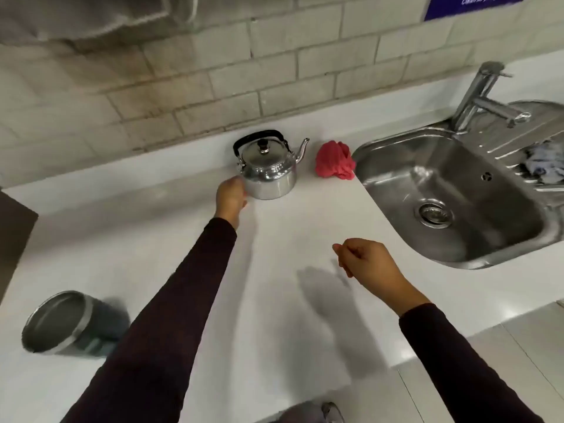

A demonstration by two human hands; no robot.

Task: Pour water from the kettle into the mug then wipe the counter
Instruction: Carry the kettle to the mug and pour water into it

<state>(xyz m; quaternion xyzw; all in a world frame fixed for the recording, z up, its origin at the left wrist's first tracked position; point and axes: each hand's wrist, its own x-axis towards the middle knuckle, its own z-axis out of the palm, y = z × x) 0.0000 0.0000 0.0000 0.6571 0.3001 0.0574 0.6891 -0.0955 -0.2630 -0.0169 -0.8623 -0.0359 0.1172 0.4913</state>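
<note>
A shiny steel kettle (268, 169) with a black handle stands upright near the back of the white counter (290, 239), spout pointing right. My left hand (231, 198) reaches out to its left side and touches the body; I cannot tell if the fingers grip it. A dark mug with a steel rim (71, 323) sits at the front left of the counter. A crumpled red cloth (334, 160) lies just right of the kettle. My right hand (369, 265) hovers over the counter's middle, fingers loosely curled, holding nothing.
A steel sink (451, 190) with a tap (482, 96) fills the right side, and a bluish cloth (546, 163) lies on its drainer. A tiled wall runs behind the counter. A dark object (13, 236) stands at the left edge.
</note>
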